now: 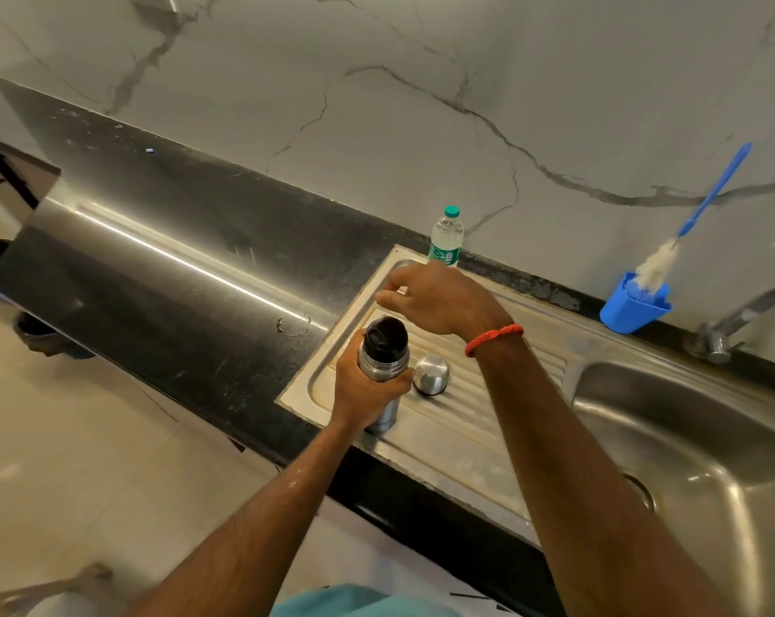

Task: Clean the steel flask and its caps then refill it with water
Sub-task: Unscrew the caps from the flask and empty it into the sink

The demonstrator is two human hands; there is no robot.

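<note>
- One black speckled stone tabletop (154, 260) runs along the marbled wall.
- Two bare hands are in view. The left hand (367, 394) is wrapped around the body of the flask, fingers (405, 377) clamped on the steel.
- One cylindrical brushed-steel flask (387, 407) stands upright over the near-left part of the ribbed steel drainboard (443, 447). Its long axis is close to vertical, mouth end up toward the camera, base down.
- Two caps: one black plastic inner cap (385, 334) sits on the flask's mouth; one domed steel outer cap (431, 375) rests dome-up on the drainboard just beside the flask, to its right.
- The right hand (434, 300), a red thread band (492, 338) at its wrist, hovers just above and behind the black cap — fingers loosely bent and apart, nothing seen in them.
- One clear plastic water bottle with a green lid (446, 238) stands upright at the drainboard's far edge.
- One blue-handled bottle brush (715, 189) leans in one blue plastic holder (634, 311) by the wall.
- One steel tap (732, 322) — and one steel sink basin (710, 429) at far right.
</note>
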